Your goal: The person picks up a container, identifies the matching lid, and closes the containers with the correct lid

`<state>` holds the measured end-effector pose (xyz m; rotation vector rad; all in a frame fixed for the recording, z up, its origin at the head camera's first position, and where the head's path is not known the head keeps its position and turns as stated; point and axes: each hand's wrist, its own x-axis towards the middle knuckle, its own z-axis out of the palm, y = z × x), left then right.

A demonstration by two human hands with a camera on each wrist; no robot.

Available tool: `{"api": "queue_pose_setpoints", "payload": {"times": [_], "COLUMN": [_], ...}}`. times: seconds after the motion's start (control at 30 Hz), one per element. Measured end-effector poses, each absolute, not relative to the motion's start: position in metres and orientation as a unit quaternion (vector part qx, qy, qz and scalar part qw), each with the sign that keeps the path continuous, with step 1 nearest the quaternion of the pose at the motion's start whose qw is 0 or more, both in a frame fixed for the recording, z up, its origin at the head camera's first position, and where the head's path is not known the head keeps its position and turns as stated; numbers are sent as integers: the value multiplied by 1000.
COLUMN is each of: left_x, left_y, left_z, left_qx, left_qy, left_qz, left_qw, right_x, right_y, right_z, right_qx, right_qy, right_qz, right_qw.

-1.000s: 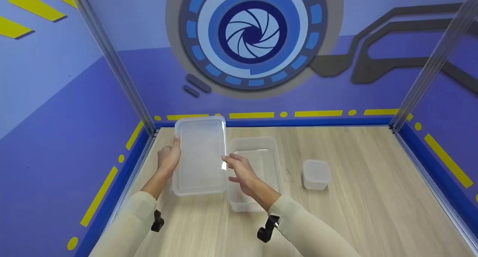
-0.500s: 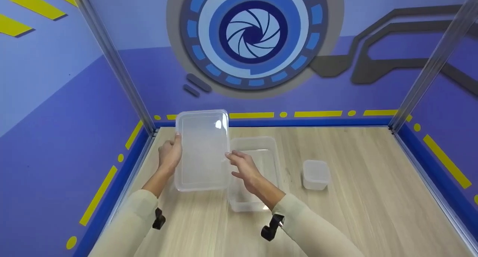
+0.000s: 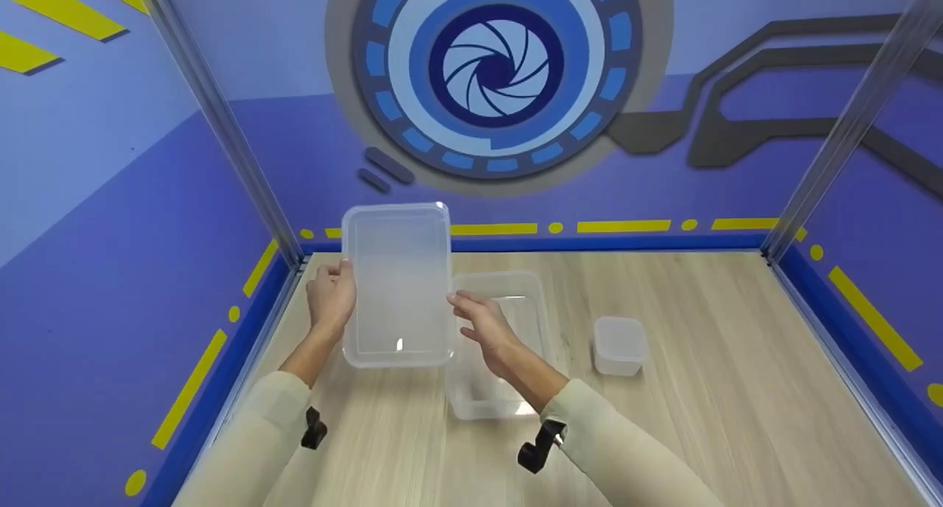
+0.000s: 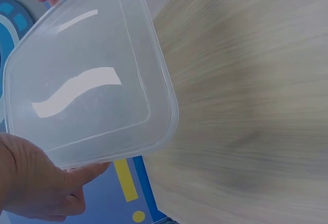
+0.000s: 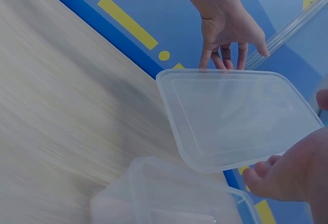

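Note:
A clear, frosted plastic lid (image 3: 398,286) is held above the table, its broad face tilted up toward me. My left hand (image 3: 331,295) grips its left long edge; in the left wrist view the left hand (image 4: 41,183) has a finger along the rim. Opposite, my right hand (image 3: 486,326) rests its loosely extended fingertips at the lid's right edge. From the right wrist view, the lid (image 5: 241,116) spans between both hands. A rectangular clear plastic container (image 3: 545,308), lidless, stands on the table beneath the right hand, partly covered by it in the head view.
A small frosted square container (image 3: 619,346), its lid on, stands to the right. The wooden table (image 3: 737,389) is bounded by blue printed walls (image 3: 295,161) and metal corner posts (image 3: 221,116).
The lid has risen a little and tilted more upright, with both hands moving along slightly. The rectangular container and the small square one stay in place.

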<state>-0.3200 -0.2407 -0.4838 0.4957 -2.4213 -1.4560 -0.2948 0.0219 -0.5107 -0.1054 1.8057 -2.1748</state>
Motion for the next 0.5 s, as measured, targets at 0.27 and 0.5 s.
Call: {"api": "queue_pose_setpoints", "payload": {"times": [0.27,0.5], "left_x": [-322,-321], "left_y": [-239,-237], "left_z": [-482,-480], "left_qx": [171,179], "left_qy": [-840,-834], "left_qz": [-494,-503], "left_qw": [142,139], "right_x": [-296,-296], "right_y": [25,27], "right_z": [-507,-502], "right_qx": [-39,-38], "right_qy": [624,624], "right_qz": [-766,-767], "right_qw": [146,146]}}
